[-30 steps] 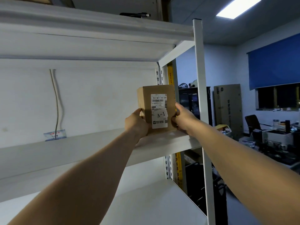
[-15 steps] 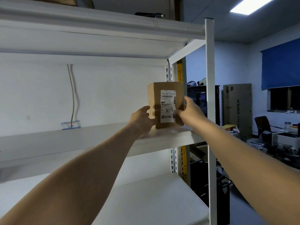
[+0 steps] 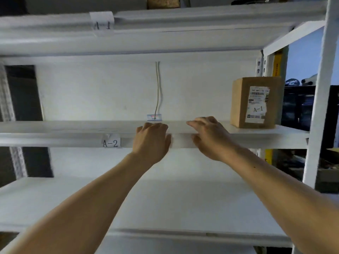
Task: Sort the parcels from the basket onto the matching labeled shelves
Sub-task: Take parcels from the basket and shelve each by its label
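Released since half a second ago, the parcel marked A-1 stands upright at the right end of the shelf, under the A-1 tag on the rail above, which appears to be its matching level. Both hands, left hand and right hand, hang loosely open and empty before the shelf edge near the A-2 tag, well clear of it.

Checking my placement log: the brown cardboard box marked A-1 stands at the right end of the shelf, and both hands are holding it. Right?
Not quite. The head view shows the brown cardboard box standing alone; left hand and right hand hold nothing.
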